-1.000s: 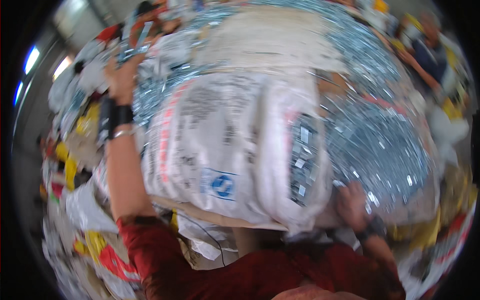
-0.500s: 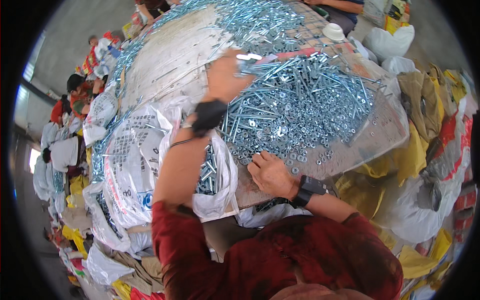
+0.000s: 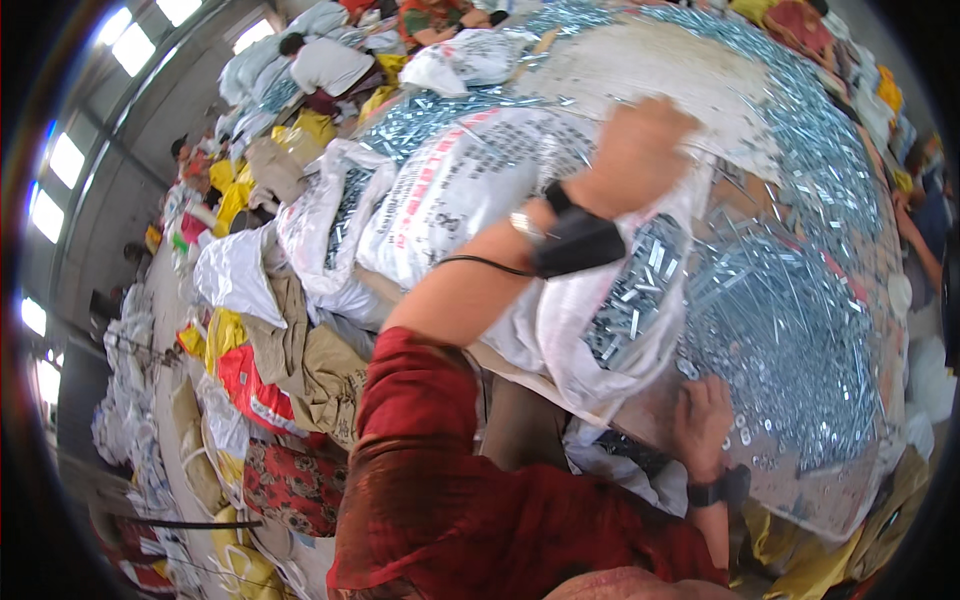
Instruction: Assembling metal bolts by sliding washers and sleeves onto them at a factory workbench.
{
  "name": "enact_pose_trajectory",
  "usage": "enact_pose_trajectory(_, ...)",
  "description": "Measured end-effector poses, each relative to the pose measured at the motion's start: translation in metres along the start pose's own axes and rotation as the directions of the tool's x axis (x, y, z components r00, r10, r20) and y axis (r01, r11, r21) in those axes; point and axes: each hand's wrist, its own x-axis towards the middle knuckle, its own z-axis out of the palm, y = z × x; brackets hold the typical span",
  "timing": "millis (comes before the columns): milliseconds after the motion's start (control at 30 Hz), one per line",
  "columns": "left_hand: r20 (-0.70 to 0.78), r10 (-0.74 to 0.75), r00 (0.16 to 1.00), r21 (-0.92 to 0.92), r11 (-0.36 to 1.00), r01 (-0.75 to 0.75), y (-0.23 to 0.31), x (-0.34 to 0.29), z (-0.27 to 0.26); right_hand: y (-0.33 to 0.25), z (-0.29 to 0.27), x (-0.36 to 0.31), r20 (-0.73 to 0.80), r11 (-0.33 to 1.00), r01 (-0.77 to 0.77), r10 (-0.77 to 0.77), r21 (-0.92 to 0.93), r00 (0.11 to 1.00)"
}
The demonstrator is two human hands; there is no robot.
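Smeared by motion, my left hand (image 3: 640,155) is raised over the far side of an open white sack (image 3: 560,335). Its fingers blur together, so what they hold, if anything, does not show. Inside the sack mouth lie short shiny metal pieces (image 3: 640,290). My right hand (image 3: 703,425) rests low at the near edge of the table, fingers curled and tips hidden, beside loose washers (image 3: 742,432). Just beyond it spreads a wide pile of washers, nuts and long bolts (image 3: 785,340). Black bands with dark boxes wrap both my wrists.
A full printed white sack (image 3: 450,190) lies left of the open one. More bolts (image 3: 820,150) cover the table's far right. A co-worker in white (image 3: 330,68) sits at the far left, others around the table. Sacks and a brown cloth (image 3: 310,350) crowd the left side.
My view has swung left, shifting the table rightward. My left hand has moved from over the hardware pile to above the open sack. My right hand stays at the table's near edge.
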Motion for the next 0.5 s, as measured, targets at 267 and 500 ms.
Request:
enact_pose_trajectory(267, 0.229, -0.485, 0.844, 0.397, 0.838, 0.374, -0.188, -0.111, -0.226, -0.011, 0.019, 0.014, 0.080, 0.995, -0.015, 0.022, -0.095, 0.997)
enact_pose_trajectory(500, 0.520, -0.159, 0.839, 0.508, 0.848, -0.154, -0.218, -0.123, -0.172, -0.017, 0.028, 0.018, 0.087, 0.984, -0.039, 0.054, -0.173, 0.995)
